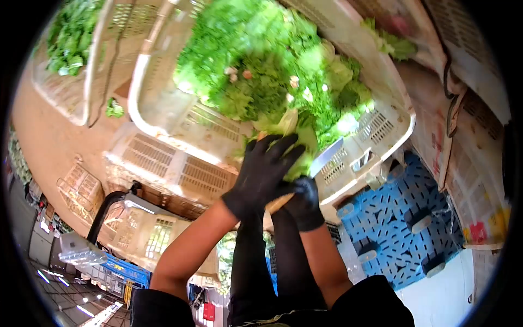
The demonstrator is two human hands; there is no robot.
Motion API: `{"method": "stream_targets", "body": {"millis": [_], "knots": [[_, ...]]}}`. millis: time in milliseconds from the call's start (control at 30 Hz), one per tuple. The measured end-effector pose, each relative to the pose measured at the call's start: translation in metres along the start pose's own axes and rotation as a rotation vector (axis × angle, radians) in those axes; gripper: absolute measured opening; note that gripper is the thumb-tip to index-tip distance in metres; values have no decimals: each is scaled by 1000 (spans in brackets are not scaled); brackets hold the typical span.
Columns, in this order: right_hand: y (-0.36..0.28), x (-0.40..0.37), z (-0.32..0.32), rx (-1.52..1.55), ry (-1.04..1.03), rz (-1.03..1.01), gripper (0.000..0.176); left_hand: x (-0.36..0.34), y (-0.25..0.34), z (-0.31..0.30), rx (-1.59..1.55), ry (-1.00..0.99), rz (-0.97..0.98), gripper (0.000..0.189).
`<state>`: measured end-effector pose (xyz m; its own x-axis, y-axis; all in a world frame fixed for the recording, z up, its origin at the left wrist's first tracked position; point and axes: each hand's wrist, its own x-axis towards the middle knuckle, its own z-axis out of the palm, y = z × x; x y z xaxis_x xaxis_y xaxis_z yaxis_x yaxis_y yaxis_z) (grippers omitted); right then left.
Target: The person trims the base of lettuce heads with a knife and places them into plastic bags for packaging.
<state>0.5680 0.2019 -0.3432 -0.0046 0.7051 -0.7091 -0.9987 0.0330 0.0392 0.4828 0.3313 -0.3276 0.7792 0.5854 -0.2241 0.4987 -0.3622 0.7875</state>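
Observation:
Both my hands wear black gloves and meet at the near side of a large crate. My left hand (pixel 264 171) lies over a head of lettuce (pixel 308 144), its fingers spread around the stem end and gripping it. My right hand (pixel 305 204) is closed around a knife (pixel 327 157). The knife's blade points up and to the right, beside the lettuce, and a light-coloured handle end shows below the hand. Beyond my hands, the cream plastic crate (pixel 144 117) holds many heads of leafy green lettuce (pixel 256 82), several with pale cut stems showing.
A second crate with greens (pixel 71 43) stands at the upper left. Below the large crate is another slotted crate (pixel 204 177). A blue slotted plastic pallet (pixel 400 223) lies at the right. A loose leaf (pixel 114 108) is on the floor; a black bent bar (pixel 103 212) rises at the left.

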Motion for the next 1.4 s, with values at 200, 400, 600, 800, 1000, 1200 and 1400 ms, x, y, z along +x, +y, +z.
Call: {"method": "stream_targets", "body": {"millis": [200,400,600,800,1000,1200,1400], "knots": [[162,57,251,-377,-829,-165,57,-120,36,-276,602,339,0,60],[190,176,294,-1072,-440,-821,61,-94,-99,-423,1063,358,-340,55],[31,131,-34,-1598,-168,-415,48,-17,-120,-187,229,286,-346,45],[-94,53,-225,-1811,351,-145,33,1,-230,-39,32,497,-760,50],[-131,66,-224,-2092,331,-260,42,-8,-309,-40,-845,773,-1185,34],[-147,103,-161,-2358,-227,-140,56,14,-295,-10,-222,590,-902,52],[-272,203,-132,-1887,595,-684,40,57,-254,29,-309,586,-546,39]]}}
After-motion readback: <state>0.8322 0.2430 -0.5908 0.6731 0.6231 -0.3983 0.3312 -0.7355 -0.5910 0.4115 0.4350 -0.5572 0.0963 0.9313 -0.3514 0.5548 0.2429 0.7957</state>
